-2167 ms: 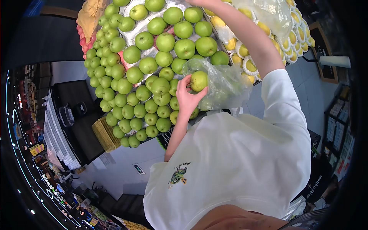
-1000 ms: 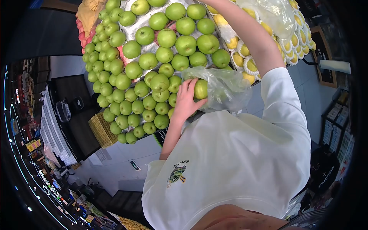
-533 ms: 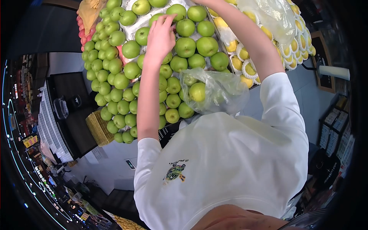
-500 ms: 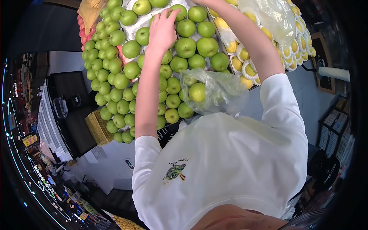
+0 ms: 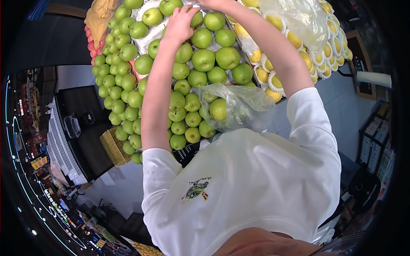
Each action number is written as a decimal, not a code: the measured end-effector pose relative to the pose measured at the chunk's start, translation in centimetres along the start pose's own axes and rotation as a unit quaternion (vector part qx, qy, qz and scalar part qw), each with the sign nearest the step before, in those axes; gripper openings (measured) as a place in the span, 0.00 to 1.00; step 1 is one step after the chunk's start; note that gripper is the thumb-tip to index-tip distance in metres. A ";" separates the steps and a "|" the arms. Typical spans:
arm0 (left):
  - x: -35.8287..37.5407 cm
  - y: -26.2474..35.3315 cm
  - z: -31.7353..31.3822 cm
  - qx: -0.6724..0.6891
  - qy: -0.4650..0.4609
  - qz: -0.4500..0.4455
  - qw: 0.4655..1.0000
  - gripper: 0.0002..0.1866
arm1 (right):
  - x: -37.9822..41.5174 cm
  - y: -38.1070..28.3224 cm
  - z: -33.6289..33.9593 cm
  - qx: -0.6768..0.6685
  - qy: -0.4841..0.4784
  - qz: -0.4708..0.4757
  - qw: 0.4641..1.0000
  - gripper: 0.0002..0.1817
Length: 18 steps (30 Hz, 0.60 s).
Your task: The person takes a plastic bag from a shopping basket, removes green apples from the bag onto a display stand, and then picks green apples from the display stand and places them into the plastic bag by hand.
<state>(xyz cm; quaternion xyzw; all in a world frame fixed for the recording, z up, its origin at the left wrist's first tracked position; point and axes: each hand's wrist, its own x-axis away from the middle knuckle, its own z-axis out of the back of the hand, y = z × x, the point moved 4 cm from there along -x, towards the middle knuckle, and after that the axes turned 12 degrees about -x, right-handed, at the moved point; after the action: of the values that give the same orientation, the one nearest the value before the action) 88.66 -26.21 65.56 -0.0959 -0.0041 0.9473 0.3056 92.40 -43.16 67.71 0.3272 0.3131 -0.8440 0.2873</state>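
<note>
My left hand [image 5: 179, 23] reaches up over the sloped display of green apples [image 5: 203, 59], its fingers curled round one green apple [image 5: 195, 19] near the top. My right hand [image 5: 213, 3] is at the frame's top edge, mostly cut off, so what it holds is hidden; its arm crosses the display's right side. Below that arm a clear plastic bag [image 5: 243, 106] rests against the lower apples, with a green apple [image 5: 218, 109] inside it.
Yellow fruit in white foam nets [image 5: 273, 77] fills the display to the right, with another clear plastic bag [image 5: 299, 17] over it. A wicker basket [image 5: 112, 147] stands below the apples at left. Shop shelves run along the left edge.
My left hand put an apple into the bag, let it go, then rose to the top of the display and closed on another apple. The bag stays put.
</note>
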 end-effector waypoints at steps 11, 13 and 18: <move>-0.9 0.1 -0.5 0.022 0.037 0.002 0.999 0.44 | -0.2 0.2 -0.2 0.000 0.004 -0.019 1.000 0.21; -0.8 0.2 -0.4 0.024 0.047 0.000 0.999 0.44 | 0.1 1.5 -1.3 -0.008 0.020 -0.008 1.000 0.24; -0.9 0.8 0.4 0.058 0.064 0.024 0.996 0.43 | -1.5 3.6 -1.8 0.014 -0.124 -0.052 0.991 0.34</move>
<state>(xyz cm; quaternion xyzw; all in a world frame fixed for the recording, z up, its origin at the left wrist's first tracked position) 88.85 -27.35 66.02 -0.1384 0.0726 0.9448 0.2879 96.44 -43.74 66.48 0.2076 0.2801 -0.8960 0.2750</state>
